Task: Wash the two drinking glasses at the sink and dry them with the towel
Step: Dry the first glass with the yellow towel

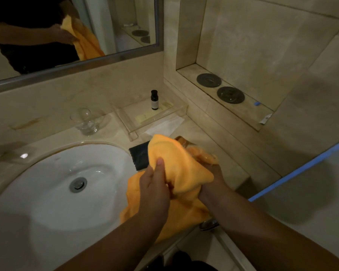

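Observation:
An orange towel (176, 169) is bunched over the right rim of the white sink (53, 192). My left hand (155, 184) pinches the towel from the left, thumb on top. My right hand (213, 182) grips a drinking glass (182, 140) wrapped in the towel; only a bit of its rim shows at the top. A second clear glass (86, 120) stands upright on the counter behind the sink, apart from both hands.
A clear tray (133, 133) with a small dark bottle (154, 100) sits at the back of the counter. A dark cloth (139, 157) lies by the sink. Two round dark coasters (208, 80) sit in the wall niche. A mirror (47, 36) hangs above.

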`<act>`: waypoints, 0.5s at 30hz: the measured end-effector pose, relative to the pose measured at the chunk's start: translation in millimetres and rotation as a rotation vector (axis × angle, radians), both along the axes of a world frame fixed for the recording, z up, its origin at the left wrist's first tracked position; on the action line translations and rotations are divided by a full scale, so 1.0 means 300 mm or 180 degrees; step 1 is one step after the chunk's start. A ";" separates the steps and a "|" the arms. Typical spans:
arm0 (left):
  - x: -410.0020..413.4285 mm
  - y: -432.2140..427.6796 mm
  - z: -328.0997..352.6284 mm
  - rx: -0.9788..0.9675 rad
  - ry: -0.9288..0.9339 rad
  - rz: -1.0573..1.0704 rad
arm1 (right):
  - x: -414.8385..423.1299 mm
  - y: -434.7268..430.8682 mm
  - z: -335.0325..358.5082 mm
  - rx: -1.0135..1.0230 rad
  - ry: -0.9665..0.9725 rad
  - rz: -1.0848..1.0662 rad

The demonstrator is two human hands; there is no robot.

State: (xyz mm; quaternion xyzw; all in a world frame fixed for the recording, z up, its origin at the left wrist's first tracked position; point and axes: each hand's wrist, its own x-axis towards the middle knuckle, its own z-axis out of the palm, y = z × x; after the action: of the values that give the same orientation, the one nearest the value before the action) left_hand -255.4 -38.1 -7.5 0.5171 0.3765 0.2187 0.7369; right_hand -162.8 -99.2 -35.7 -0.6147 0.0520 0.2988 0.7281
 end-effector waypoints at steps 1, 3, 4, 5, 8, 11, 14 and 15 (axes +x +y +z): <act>-0.009 0.006 -0.007 -0.0727 -0.0047 0.0060 | 0.010 -0.020 0.029 -0.0209 -0.0550 -0.0193; -0.022 0.045 -0.018 -0.2194 -0.0370 0.0002 | 0.028 -0.055 0.089 -0.0609 -0.1757 -0.0181; -0.027 0.074 -0.019 -0.2671 -0.0492 -0.0169 | 0.037 -0.068 0.095 -0.0697 -0.2327 -0.0035; -0.026 0.103 -0.016 -0.2881 -0.0563 -0.0377 | 0.043 -0.080 0.094 -0.0658 -0.2727 0.0148; 0.008 0.167 0.019 -0.2716 -0.0690 -0.0973 | 0.055 -0.089 0.096 -0.0859 -0.3842 0.0517; 0.040 0.144 0.062 -0.1998 -0.0199 -0.1137 | 0.038 -0.059 0.096 -0.1493 -0.4847 0.0440; 0.044 0.107 0.076 -0.1038 0.0155 -0.0858 | 0.030 -0.044 0.108 -0.1669 -0.4178 0.0471; 0.047 0.099 0.086 -0.0685 0.0096 -0.0741 | 0.026 -0.038 0.119 -0.1632 -0.3483 0.0479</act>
State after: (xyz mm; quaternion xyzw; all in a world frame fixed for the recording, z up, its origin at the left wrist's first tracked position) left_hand -241.2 -8.3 18.3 0.4785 0.3463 0.0824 0.8027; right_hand -155.0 -110.6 -0.1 -0.8368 -0.3030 -0.0319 0.4549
